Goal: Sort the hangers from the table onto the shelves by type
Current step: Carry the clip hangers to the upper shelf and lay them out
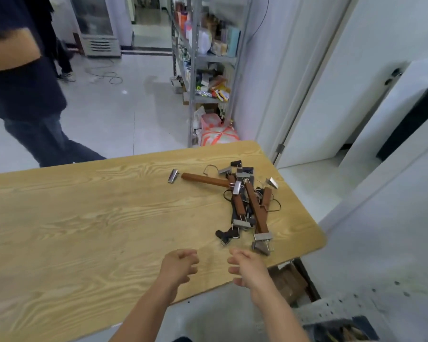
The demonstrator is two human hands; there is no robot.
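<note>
Over the table [84, 218], near its edge, left hand [178, 265] and right hand [247, 267] hover loosely curled, holding nothing; just beyond, hangers [245, 206] lie heaped, brown wooden and dark bars with metal clips; shelves [208, 58] behind hold bottles, packets

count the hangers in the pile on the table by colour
brown wooden hangers: 4 bars visible
dark hangers: at least 2, tangled under the brown ones, so the exact count is unclear
total: at least 6, all piled near the right end of the table
</note>
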